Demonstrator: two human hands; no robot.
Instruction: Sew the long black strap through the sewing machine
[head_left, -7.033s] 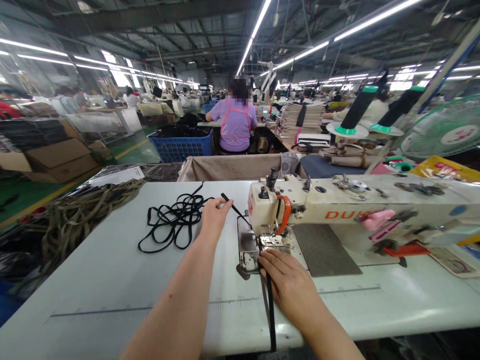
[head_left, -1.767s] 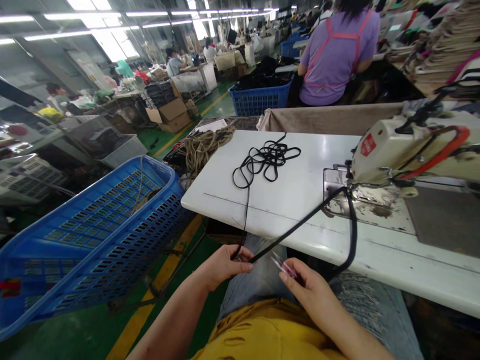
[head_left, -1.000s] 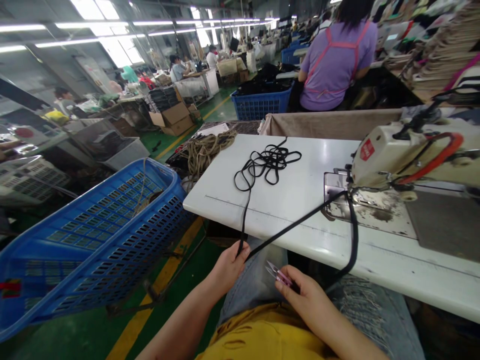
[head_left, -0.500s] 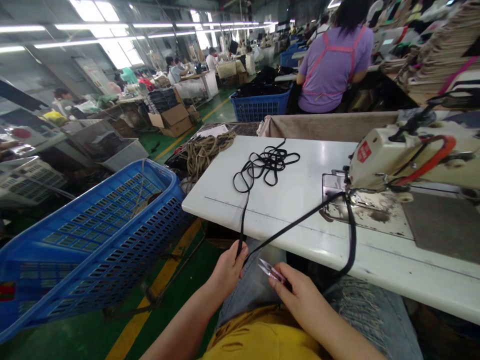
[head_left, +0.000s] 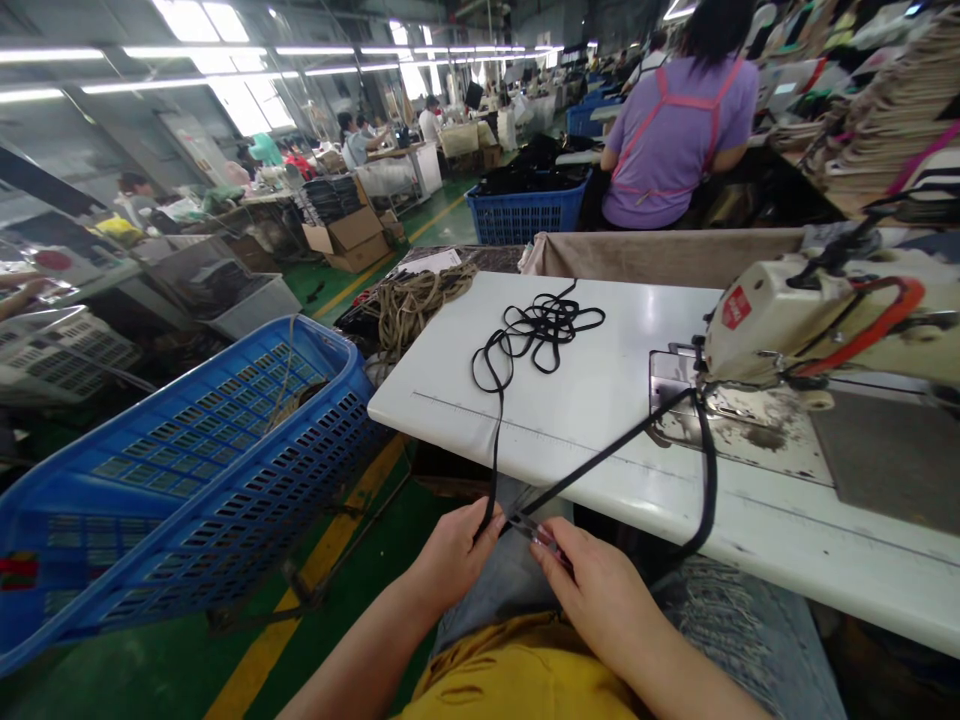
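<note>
Strap at the snips: your left hand (head_left: 454, 560) pinches the black strap (head_left: 600, 461), which runs at 2 o'clock to the sewing machine (head_left: 780, 335). Your right hand (head_left: 596, 590) closes on thread snips (head_left: 541, 535), their tips at the strap; cutting there calls for keeping it taut.

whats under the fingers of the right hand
Small snips sit there, their metal blades showing near the black strap. The right hand covers the rest of them, so their handle can't be seen.
</note>
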